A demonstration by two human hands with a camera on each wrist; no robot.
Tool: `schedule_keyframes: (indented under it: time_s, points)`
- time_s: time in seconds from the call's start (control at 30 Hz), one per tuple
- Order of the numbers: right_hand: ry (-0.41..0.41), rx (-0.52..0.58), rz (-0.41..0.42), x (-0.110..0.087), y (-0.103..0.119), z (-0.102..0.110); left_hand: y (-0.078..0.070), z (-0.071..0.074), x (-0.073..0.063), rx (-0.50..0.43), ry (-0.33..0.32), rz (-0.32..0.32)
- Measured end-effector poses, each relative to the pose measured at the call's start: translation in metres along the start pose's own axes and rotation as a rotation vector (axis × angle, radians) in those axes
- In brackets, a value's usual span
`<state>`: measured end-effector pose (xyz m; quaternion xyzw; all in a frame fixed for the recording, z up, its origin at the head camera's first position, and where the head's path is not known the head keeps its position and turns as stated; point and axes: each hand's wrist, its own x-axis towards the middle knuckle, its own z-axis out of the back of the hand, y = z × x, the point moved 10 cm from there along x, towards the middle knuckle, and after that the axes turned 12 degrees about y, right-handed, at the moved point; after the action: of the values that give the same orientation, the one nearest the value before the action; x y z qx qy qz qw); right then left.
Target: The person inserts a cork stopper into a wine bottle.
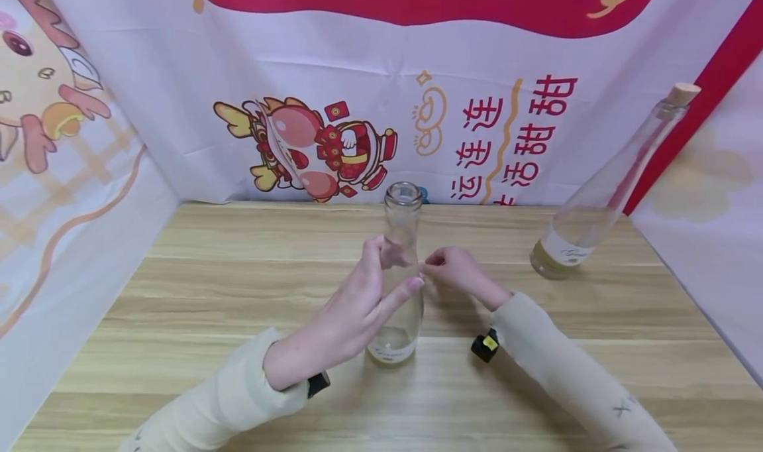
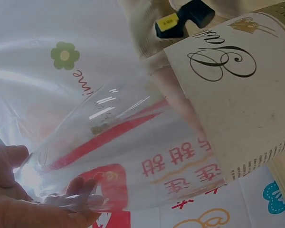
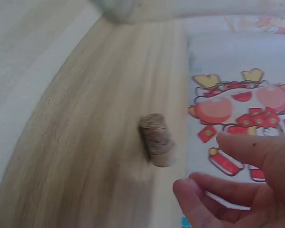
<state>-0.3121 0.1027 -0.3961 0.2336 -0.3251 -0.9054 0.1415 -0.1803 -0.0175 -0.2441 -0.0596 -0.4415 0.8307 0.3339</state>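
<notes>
A clear glass bottle [image 1: 404, 316] with an uncorked mouth stands near the middle of the table. Its neck and upper body are gripped by my left hand [image 1: 357, 299], thumb on the near side and fingers round the far side. In the left wrist view the bottle's cream label [image 2: 242, 95] shows script lettering. A loose cork [image 3: 157, 141] lies on the wood in the right wrist view, hidden in the head view. My right hand [image 1: 457, 274] is just right of the bottle, close to the cork, with thumb and fingers apart and holding nothing.
A second glass bottle [image 1: 596, 207], topped with a cork stopper [image 1: 683, 94], stands at the right back of the wooden table [image 1: 238, 260]. Printed cloth [image 1: 334, 48] hangs along the back and both sides. Each wrist carries a small black camera mount [image 1: 485, 346].
</notes>
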Motion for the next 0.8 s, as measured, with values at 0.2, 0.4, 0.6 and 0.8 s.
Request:
schedule_keyframes:
  time_s: [0.2, 0.4, 0.6, 0.8]
  points:
    - [0.04, -0.035, -0.107, 0.014, -0.002, -0.012, 0.0, 0.0, 0.0, 0.001, 0.002, -0.004]
    - [0.042, -0.067, -0.134, 0.02, 0.001, -0.017, -0.001, 0.001, 0.0, 0.006, -0.009, -0.031]
    - [-0.031, -0.058, -0.08, 0.015, 0.008, -0.006, -0.001, 0.0, 0.0, 0.01, -0.007, -0.03]
    - [-0.127, 0.052, 0.079, -0.014, 0.044, 0.029, -0.003, -0.001, 0.0, 0.007, -0.01, -0.042]
